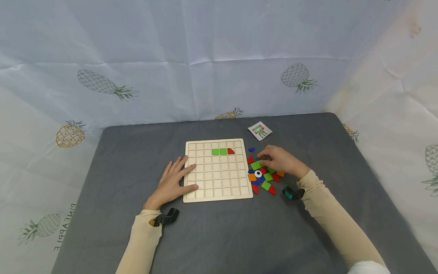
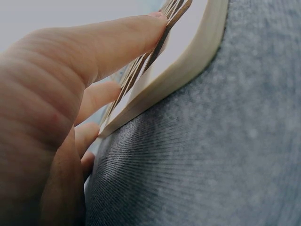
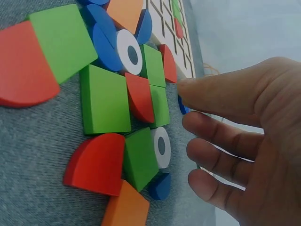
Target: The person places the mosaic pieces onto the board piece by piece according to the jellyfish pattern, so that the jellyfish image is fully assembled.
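A pale wooden grid board (image 1: 219, 196) lies flat on the grey table. Two green squares (image 1: 219, 152) and a red quarter-circle (image 1: 230, 151) sit side by side in one of its upper rows. The left hand (image 1: 174, 182) rests its spread fingers and thumb on the board's left edge; in the left wrist view its thumb (image 2: 127, 40) touches the rim. Over a pile of coloured pieces right of the board hovers the right hand (image 1: 278, 159), fingers loosely bent, nothing visible between them. Near its thumb (image 3: 221, 94) lie a red quarter-circle (image 3: 168, 63) and green squares (image 3: 153, 66).
A small printed card (image 1: 260, 131) lies behind the pile. A blue half-circle (image 1: 251, 149) sits apart from the other pieces. The pile also holds orange pieces (image 3: 126, 205) and white rings (image 3: 129, 52). Pineapple-print cloth (image 1: 191, 91) hangs behind the table.
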{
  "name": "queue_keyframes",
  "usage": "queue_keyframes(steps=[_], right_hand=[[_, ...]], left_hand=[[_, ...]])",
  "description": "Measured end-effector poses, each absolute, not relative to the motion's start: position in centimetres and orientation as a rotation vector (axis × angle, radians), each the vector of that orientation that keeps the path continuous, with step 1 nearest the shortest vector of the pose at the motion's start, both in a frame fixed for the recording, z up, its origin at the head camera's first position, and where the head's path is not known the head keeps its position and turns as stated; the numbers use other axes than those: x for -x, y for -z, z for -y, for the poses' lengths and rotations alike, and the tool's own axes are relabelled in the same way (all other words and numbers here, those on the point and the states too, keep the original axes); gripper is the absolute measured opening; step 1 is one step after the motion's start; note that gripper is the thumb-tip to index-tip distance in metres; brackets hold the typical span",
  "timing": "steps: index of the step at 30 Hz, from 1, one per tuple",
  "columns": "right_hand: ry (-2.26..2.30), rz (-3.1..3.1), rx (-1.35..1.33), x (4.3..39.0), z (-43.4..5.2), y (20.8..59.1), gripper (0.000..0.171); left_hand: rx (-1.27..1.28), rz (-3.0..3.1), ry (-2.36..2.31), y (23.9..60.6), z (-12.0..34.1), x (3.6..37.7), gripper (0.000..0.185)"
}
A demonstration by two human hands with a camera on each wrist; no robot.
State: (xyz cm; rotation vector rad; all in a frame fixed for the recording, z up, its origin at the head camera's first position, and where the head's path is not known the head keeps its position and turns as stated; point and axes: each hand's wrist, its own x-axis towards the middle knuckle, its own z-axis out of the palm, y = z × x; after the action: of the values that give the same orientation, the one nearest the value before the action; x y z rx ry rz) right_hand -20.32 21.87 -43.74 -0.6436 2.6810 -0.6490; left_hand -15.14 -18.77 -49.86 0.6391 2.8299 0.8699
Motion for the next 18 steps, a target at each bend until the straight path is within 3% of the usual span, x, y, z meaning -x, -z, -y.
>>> queue_keyframes(steps=[18], right_hand=[[0.508,-2.766,0.530,19.60,-21.60,44.60,0.023]], left_hand=[[-0.637,-2.831,-0.862,49.93,18.77,15.19,0.077]])
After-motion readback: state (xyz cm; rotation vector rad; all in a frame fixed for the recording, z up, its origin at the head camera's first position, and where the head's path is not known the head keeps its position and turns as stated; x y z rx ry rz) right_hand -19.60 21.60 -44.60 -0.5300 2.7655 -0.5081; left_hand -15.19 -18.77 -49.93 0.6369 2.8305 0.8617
